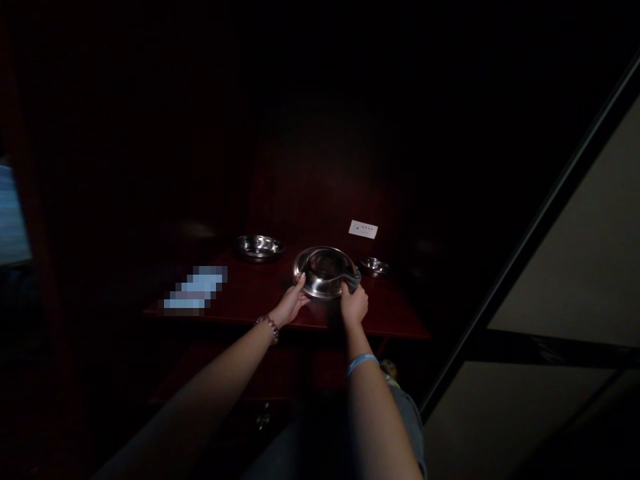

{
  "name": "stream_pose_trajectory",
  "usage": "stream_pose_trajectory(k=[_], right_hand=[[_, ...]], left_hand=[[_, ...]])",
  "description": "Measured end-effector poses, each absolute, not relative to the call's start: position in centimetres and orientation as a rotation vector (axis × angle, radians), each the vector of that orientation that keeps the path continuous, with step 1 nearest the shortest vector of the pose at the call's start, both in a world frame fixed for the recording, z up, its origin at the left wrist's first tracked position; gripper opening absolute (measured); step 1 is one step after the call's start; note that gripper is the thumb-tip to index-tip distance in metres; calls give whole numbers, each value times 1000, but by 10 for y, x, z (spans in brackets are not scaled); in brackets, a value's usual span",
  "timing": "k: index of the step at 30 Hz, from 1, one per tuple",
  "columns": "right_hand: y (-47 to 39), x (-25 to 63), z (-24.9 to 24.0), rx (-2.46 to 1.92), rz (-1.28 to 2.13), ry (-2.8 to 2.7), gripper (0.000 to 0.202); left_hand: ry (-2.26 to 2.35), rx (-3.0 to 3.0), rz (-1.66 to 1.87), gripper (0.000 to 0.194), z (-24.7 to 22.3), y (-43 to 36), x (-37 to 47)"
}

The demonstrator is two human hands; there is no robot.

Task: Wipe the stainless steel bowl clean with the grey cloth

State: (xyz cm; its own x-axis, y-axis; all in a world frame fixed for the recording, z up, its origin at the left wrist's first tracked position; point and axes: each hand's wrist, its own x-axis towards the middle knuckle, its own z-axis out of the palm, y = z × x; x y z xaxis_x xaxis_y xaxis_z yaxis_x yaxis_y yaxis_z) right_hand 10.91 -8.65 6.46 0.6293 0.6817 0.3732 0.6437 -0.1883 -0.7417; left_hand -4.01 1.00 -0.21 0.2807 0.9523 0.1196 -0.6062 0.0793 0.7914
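Note:
A shiny stainless steel dish is held over the front part of the dark red shelf, and its underside seems to face up. My left hand grips the dish's near left edge, with the thumb on top and the fingers below. At the right edge, my right hand is closed on a dark grey cloth pressed against the rim. Its fingertips are partly hidden.
Another steel dish sits at the back left, and a small steel bowl at the right. A blurred-out pale blue rectangle lies on the left. A white socket plate is on the back panel.

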Motion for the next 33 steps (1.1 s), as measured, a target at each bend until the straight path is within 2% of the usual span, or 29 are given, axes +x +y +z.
stream_pose_trajectory(k=[5,15,24,29,33], right_hand=[[-79,94,57,-1820,220,-990,44],[-65,92,45,-1667,367,-847,41],[-47,83,32,-1302,666,-754,41],[-47,83,31,-1366,564,-787,43],[-59,86,39,-1590,380,-855,43]], left_hand=[[472,849,1150,50,2,8,-41],[437,877,1099,35,7,5,-37],[357,945,1064,38,-4,17,-34],[394,968,1119,35,-6,13,-34],[434,883,1164,27,-2,8,-36]])
